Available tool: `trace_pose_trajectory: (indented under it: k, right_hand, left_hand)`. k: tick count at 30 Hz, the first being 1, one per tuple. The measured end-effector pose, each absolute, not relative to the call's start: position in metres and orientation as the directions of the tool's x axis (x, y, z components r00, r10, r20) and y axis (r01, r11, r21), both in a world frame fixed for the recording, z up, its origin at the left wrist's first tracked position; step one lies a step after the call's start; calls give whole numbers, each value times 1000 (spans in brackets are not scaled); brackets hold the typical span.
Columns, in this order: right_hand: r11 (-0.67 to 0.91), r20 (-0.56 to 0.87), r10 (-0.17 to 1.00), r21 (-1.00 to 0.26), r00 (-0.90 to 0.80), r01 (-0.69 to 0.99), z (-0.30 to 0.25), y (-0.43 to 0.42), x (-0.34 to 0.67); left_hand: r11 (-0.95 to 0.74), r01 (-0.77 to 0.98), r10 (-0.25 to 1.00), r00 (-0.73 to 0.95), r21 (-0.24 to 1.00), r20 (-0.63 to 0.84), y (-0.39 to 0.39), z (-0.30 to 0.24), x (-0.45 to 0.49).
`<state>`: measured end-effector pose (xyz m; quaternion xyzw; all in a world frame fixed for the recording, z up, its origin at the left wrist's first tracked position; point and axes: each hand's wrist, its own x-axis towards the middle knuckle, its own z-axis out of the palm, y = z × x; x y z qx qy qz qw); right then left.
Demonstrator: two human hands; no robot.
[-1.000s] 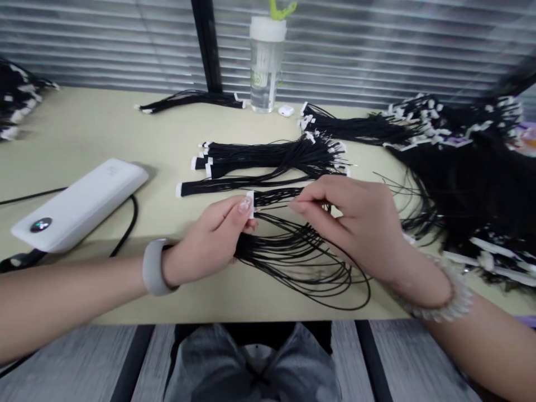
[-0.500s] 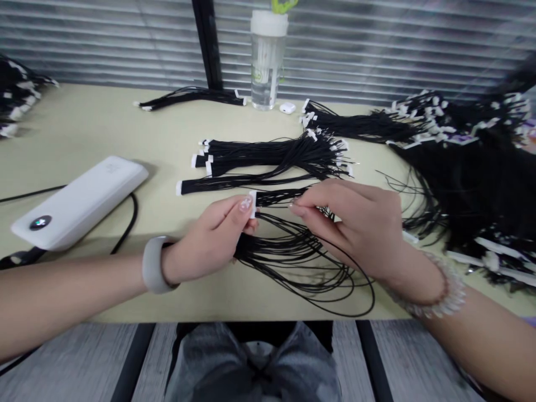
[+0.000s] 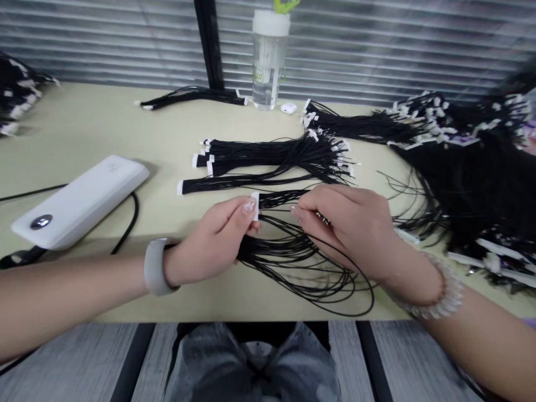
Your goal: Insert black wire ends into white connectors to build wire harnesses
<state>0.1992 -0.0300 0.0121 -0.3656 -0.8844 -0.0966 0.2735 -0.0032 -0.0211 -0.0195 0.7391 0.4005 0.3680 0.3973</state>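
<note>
My left hand [image 3: 213, 240] is closed, pinching the white connector end [image 3: 255, 202] of a black wire harness [image 3: 301, 262] between thumb and forefinger. The harness wires loop down and to the right over the table's front edge. My right hand [image 3: 352, 226] is closed too, its fingertips pinched on the thin black wires just right of the connector. Both hands hover just above the beige table [image 3: 104, 134]. Behind them lie straightened harness bundles [image 3: 268, 159] with white connectors.
A white power bank [image 3: 79, 201] with a black cable lies at the left. A clear water bottle [image 3: 268, 58] and a small white earbud case [image 3: 288, 108] stand at the back. A big tangled heap of black harnesses [image 3: 473, 173] fills the right side; another bundle [image 3: 192, 97] lies far back.
My right hand has slid a little down and toward the left hand along the wires. The left hand holds the connector in nearly the same place.
</note>
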Motion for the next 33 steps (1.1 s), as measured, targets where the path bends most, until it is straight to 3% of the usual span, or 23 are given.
trace_pose_trajectory:
  k: [11,20,22,27,33]
  right_hand:
    - [715,438,643,-52,-627,697,12,-31,195]
    - [790,491,517,40,-701,611,6,-37,187]
    - [774,479,555,2,-680,633,7,-34,187]
    - [596,331,784,-162,-526,786,17,-15,204]
    - [456,131,889,-151,-439,877,20,8,236]
  left_hand:
    - [-470,327,835,466,820,293,-23,-19,-4]
    - [-523,421,790,565,741,236,-30,-16,-6]
    - [-497,423,813,533,758,236,-28,-17,-5]
    - [-396,413,898,362,820,251,-22,-19,-2]
    - [-245,310,969,118,919,219,-15,-23,-4]
